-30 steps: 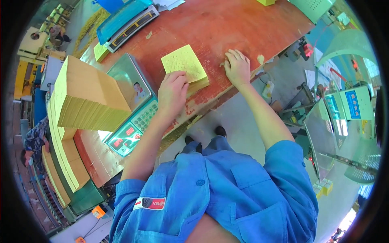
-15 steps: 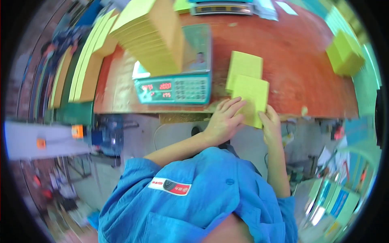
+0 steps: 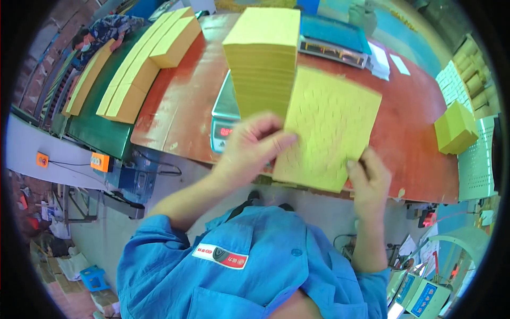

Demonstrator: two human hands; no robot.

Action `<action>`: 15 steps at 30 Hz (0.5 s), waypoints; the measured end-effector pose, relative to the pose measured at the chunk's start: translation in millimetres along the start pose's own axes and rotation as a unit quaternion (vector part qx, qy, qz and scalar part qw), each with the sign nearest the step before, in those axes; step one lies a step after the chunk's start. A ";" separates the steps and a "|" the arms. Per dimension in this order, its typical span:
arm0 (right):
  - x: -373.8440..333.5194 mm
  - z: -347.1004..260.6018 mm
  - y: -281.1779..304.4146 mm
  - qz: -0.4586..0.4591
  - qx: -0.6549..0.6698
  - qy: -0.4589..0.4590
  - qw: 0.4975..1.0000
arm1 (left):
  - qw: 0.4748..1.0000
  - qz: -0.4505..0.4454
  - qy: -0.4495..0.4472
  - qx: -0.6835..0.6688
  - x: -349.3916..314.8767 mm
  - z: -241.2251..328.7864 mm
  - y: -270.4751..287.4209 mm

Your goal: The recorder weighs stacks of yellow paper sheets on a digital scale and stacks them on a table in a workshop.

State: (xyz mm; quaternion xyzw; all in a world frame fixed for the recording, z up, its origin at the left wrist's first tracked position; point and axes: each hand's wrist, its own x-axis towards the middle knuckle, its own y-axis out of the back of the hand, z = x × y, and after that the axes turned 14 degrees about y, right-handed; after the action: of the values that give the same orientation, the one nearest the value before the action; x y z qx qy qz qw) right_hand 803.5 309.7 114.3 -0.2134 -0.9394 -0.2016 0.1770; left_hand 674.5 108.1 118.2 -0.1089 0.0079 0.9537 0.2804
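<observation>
A yellow paper sheet [image 3: 329,133] covered in small dark slits or marks is raised in front of me, tilted, hiding much of the scale and table behind it. My right hand [image 3: 370,183] pinches its lower right edge, thumb on the near face. At the left edge, the thumb of my left hand [image 3: 247,151] lies over the paper with the fingers curled; they are slightly blurred. Whether the paper is one sheet or a thin bundle I cannot tell. Just beyond my left hand, a tall yellow paper stack [image 3: 263,74] stands on a teal digital scale [image 3: 219,130].
Long yellow paper blocks [image 3: 125,87] lie on a green surface [image 3: 98,130] at left, where another person [image 3: 109,32] leans in. A second scale [image 3: 334,40] and white papers [image 3: 378,61] sit at the back of the red table [image 3: 411,143]. A yellow block [image 3: 456,127] stands at right.
The yellow paper has risen off the table toward me and looks larger. My left hand has shifted left and up to its edge. The view has tilted, showing more of the far side.
</observation>
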 end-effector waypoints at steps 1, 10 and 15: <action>28.4 -12.1 -6.0 -0.004 -0.031 0.033 0.999 | 0.997 0.031 -0.041 0.059 4.3 30.1 13.1; 230.2 -16.2 -74.0 -0.022 0.178 0.045 0.983 | 0.993 -0.022 -0.062 0.101 147.4 142.0 123.1; 235.0 -6.5 -87.1 -0.010 0.152 0.004 0.988 | 0.991 0.002 0.004 0.135 169.8 128.0 135.8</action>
State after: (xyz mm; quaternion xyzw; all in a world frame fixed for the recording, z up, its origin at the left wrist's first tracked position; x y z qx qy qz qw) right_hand 565.1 312.1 191.8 -0.1742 -0.9605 -0.0591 0.2088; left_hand 436.6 93.9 200.8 -0.0738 0.1383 0.9439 0.2907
